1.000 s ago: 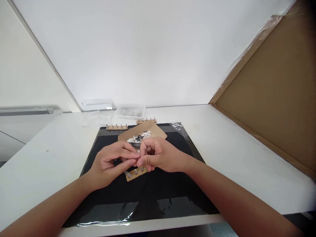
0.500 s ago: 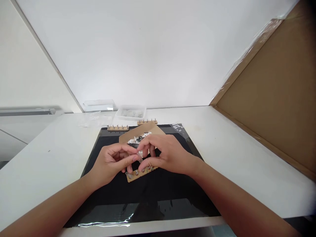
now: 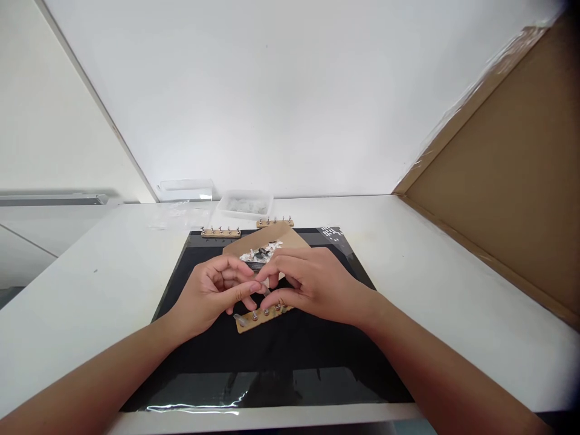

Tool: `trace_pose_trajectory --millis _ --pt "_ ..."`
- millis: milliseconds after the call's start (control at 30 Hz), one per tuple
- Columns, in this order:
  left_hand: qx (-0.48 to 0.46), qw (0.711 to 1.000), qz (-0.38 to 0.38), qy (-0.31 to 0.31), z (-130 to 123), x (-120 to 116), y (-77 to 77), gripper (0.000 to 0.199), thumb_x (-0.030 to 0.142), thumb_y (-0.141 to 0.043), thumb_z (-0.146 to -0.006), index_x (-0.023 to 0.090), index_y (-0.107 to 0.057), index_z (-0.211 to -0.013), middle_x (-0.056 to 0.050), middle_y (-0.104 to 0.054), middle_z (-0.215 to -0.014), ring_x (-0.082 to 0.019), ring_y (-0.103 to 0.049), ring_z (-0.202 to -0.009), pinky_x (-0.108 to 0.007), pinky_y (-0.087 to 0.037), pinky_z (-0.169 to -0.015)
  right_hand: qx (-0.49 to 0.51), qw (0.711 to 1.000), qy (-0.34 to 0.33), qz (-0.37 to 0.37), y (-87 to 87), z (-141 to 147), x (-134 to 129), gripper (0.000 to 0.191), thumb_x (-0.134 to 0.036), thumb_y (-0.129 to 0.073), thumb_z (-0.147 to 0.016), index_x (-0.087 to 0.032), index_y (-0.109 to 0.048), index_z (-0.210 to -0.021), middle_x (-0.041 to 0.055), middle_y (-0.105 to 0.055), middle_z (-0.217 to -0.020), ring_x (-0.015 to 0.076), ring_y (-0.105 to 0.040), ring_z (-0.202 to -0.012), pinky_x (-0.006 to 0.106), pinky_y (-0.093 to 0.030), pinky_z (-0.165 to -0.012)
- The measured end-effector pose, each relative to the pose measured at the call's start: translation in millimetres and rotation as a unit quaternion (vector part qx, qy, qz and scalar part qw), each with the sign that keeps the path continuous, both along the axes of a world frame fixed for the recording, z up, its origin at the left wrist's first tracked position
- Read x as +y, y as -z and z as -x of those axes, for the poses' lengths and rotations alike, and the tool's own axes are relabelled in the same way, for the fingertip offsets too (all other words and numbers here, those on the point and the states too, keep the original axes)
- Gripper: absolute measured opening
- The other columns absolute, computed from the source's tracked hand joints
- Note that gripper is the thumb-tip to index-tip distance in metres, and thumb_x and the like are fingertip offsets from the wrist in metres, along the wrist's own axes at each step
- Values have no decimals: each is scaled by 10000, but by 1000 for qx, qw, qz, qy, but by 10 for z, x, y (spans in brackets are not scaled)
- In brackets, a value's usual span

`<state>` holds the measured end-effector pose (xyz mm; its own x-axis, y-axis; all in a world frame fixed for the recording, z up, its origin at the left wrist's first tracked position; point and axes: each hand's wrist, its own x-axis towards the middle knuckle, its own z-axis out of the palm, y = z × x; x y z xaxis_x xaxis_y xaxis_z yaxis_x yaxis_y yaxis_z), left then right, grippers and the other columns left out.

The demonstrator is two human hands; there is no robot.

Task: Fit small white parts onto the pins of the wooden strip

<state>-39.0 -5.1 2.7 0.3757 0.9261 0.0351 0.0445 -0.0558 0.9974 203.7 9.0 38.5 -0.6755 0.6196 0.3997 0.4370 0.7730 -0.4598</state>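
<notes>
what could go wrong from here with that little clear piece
The small clear piece sits only at the fingertips of the left hand and right hand, so it might slip. A dropping hand could also knock the studded wooden strip just below.

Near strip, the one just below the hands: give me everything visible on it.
The strip is narrow, flat and tan, apparently wood, with small metal studs upright in a row. A cloudy, clear-looking piece lies across its left end. It lies slantwise on the black mat, right end farther away, partly hidden by the right hand; finger contact is unclear.
</notes>
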Motion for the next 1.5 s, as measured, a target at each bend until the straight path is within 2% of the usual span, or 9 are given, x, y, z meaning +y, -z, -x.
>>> trace_pose_trajectory --millis 100,233,300,367,567,767,867,1200,1500 --pt "97 988 -122 7 10 12 19 165 343 -735 -966 182 -700 -973 -41 -812 -843 -147 -758 -656 -185 -487 -495 -34 998 9 44 -41 -49 26 288 -459 -848 -871 -236 -742 -1019 -46 -732 -879 126 -656 -825 230 -387 -676" --pt "233 899 -370 -30 56 51 3 122 231 -656 -1007 185 -724 -917 5 -736 -730 -93 -628 -589 -212 -442 -554 -99 987 27 120 -123 -105 66 293 -450 -875 -841 -235 -742 -989 -57 -722 -793 134 -638 -751 246 -371 -650" --pt "252 862 -439 -36 83 78 -12 135 204 -634 -1014 171 -702 -902 0 -699 -718 -104 -603 -620 -231 -442 -596 -137 977 27 160 -152 -113 76 306 -467 -883 -823 -242 -756 -987 -59 -729 -779 136 -632 -723 256 -365 -632" --pt "266 840 -472 -32 106 104 -21 159 194 -616 -1021 162 -675 -877 -2 -656 -703 -114 -576 -636 -247 -430 -612 -171 966 19 191 -159 -112 78 325 -484 -899 -792 -245 -766 -967 -59 -733 -767 139 -633 -717 263 -359 -618" --pt "294 809 -509 -19 130 125 -9 259 190 -585 -1021 177 -580 -762 29 -486 -627 -118 -433 -575 -287 -317 -551 -179 945 13 273 -108 -127 79 292 -439 -895 -782 -233 -743 -923 -61 -743 -722 135 -637 -674 260 -367 -585" --pt "299 793 -531 -7 127 95 -11 279 159 -601 -990 188 -533 -721 42 -435 -615 -118 -379 -562 -307 -276 -535 -143 935 15 324 -92 -97 73 211 -357 -835 -848 -224 -730 -973 -55 -809 -789 145 -701 -723 258 -431 -631" --pt "295 793 -533 -9 120 94 -22 290 155 -600 -986 189 -514 -711 46 -425 -609 -115 -371 -554 -305 -268 -527 -148 941 16 305 -76 -66 67 207 -353 -842 -850 -217 -744 -972 -52 -819 -808 148 -710 -744 261 -439 -663" --pt "295 795 -530 -13 107 85 -41 301 171 -573 -994 193 -516 -700 45 -440 -594 -116 -388 -536 -295 -284 -517 -207 953 38 217 -82 -34 49 326 -518 -845 -841 -230 -774 -977 -20 -759 -745 178 -669 -727 286 -385 -626" --pt "295 797 -527 -7 98 79 -48 299 170 -577 -995 193 -510 -705 43 -443 -595 -114 -385 -542 -297 -277 -519 -221 952 39 208 -66 -16 43 323 -511 -844 -851 -227 -766 -983 -27 -756 -732 184 -667 -738 288 -368 -625"
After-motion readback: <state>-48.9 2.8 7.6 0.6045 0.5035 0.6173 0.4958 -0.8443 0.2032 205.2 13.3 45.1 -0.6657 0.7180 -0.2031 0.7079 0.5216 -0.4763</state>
